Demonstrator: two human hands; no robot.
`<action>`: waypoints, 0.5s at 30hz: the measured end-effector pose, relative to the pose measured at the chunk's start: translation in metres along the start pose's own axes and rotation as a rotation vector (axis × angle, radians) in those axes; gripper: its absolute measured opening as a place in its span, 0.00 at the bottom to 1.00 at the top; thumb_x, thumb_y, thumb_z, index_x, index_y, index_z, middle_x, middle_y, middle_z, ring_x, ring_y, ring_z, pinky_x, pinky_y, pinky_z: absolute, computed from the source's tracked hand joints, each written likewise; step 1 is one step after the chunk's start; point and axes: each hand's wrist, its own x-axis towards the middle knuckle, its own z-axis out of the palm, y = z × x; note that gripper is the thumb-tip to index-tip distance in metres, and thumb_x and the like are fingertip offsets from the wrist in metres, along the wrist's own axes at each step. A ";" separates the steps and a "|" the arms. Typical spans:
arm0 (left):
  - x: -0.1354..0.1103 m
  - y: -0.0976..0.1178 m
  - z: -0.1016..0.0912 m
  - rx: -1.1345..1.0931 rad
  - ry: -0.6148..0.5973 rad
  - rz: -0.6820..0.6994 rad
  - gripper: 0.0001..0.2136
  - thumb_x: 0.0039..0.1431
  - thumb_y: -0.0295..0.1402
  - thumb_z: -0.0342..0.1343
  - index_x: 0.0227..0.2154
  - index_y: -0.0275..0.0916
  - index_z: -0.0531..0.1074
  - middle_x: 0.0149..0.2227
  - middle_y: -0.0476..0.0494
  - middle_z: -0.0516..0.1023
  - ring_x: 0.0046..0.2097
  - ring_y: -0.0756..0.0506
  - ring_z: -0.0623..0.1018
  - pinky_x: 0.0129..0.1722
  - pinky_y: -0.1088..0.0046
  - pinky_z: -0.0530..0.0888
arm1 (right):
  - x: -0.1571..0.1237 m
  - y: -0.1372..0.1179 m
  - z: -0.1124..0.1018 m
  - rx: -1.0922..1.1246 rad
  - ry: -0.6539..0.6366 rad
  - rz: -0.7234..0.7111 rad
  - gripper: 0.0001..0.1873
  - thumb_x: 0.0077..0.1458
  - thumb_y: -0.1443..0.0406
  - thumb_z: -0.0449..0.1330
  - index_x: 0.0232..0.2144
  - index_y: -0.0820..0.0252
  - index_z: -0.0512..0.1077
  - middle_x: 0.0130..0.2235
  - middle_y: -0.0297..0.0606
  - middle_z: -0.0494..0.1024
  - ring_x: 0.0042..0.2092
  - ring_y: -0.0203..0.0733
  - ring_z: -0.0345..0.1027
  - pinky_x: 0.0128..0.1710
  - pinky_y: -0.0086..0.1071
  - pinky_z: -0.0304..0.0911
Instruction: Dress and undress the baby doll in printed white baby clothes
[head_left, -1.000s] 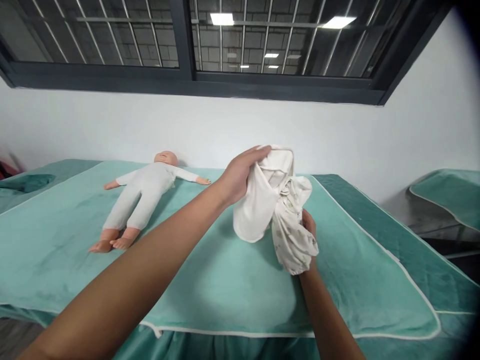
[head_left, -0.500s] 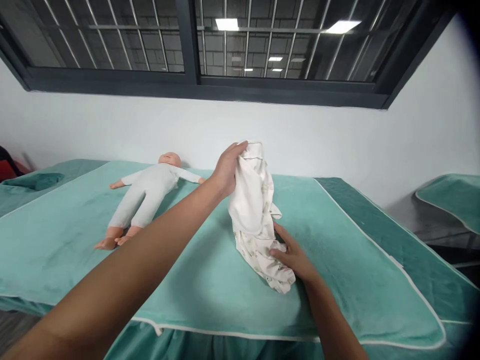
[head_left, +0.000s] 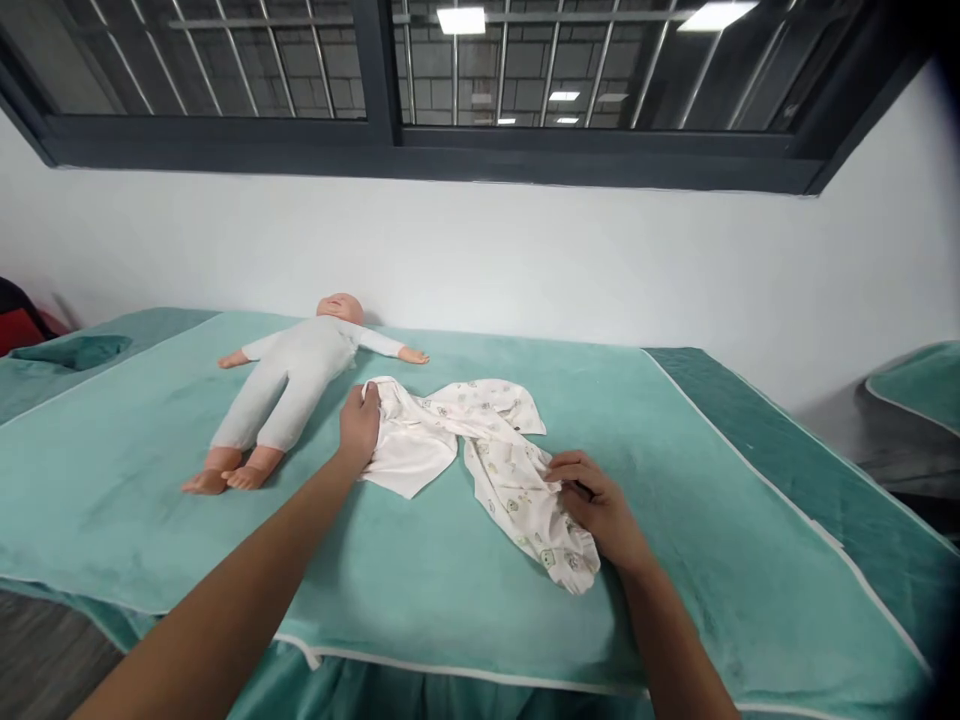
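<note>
White baby pants (head_left: 517, 490) with a small green and brown print lie spread on a green sheet (head_left: 420, 590), their plain white waist part toward the left. One leg points to the upper right, the other down to the right. My left hand (head_left: 360, 430) is closed on the waist edge. At the lower leg my right hand (head_left: 600, 510) has its curled fingers on the cloth edge, gripping it; part of this grip is hidden. A baby doll (head_left: 304, 355) in a pale suit lies on its back left of the pants, bare feet toward me.
Behind the bed stands a white wall (head_left: 480, 260) under a dark-framed window (head_left: 450, 155) with metal bars. A red and black item (head_left: 19, 325) sits at the far left. Another green-covered surface (head_left: 922, 385) is at the right edge.
My left hand has come down and left with the waist of the pants, so the lifted, bunched cloth now lies spread on the sheet. My right hand stays near the lower leg.
</note>
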 end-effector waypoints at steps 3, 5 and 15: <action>0.005 -0.005 0.001 0.031 0.002 -0.006 0.15 0.62 0.41 0.52 0.23 0.40 0.64 0.24 0.52 0.64 0.31 0.47 0.61 0.34 0.72 0.57 | -0.004 0.003 0.001 -0.180 0.251 -0.034 0.19 0.48 0.75 0.49 0.35 0.55 0.76 0.48 0.42 0.72 0.50 0.46 0.67 0.47 0.40 0.64; 0.009 -0.009 0.000 0.034 0.015 -0.021 0.15 0.63 0.42 0.51 0.23 0.40 0.64 0.24 0.52 0.64 0.31 0.47 0.62 0.34 0.72 0.58 | -0.008 0.001 0.002 -0.286 0.430 -0.063 0.19 0.48 0.75 0.49 0.36 0.56 0.75 0.48 0.42 0.71 0.51 0.47 0.66 0.49 0.42 0.63; 0.015 -0.029 -0.003 -0.143 0.126 -0.097 0.17 0.61 0.46 0.51 0.24 0.40 0.61 0.24 0.53 0.62 0.31 0.49 0.63 0.36 0.71 0.65 | -0.015 -0.061 0.053 -0.564 -0.213 0.045 0.40 0.55 0.56 0.63 0.66 0.44 0.52 0.68 0.38 0.55 0.66 0.55 0.51 0.60 0.52 0.55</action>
